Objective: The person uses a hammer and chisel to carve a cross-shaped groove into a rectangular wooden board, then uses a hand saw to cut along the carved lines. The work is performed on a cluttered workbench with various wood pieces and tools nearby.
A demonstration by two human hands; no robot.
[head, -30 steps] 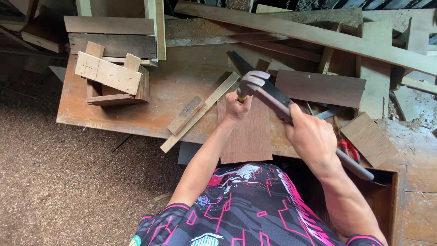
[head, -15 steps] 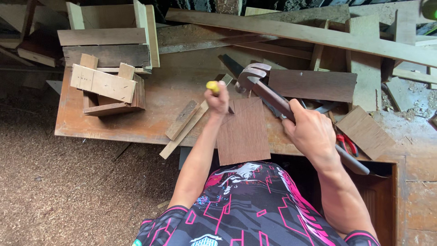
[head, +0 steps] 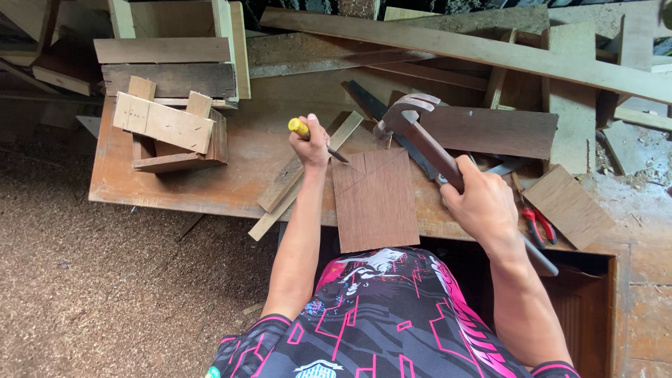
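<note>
A brown plywood panel [head: 375, 199] is flanked by a wooden strip [head: 308, 171], a hand saw [head: 392, 129] and red-handled pliers [head: 540, 227]. A yellow-handled awl [head: 315, 140] is gripped by the left hand [head: 311, 143] at the panel's top-left corner, and a claw hammer [head: 420, 136] is clasped by the right hand [head: 479, 203] above its top-right corner. Since half a second ago, the awl has been lowered toward the panel.

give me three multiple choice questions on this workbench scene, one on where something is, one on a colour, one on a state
1. Where do the red-handled pliers lie?
A. on the sawdust floor
B. on the bench beside the right hand
C. inside the wooden box

2. What colour is the end of the tool handle sticking out of the left hand?
A. yellow
B. blue
C. white

3. How is the hammer being held?
A. lying loose on the bench
B. gripped in the left hand
C. gripped by its handle in the right hand

Answers: 1 B, the pliers lie just right of that hand; 2 A, a yellow tip shows; 3 C, fingers wrap the handle, head over the brown panel.
</note>
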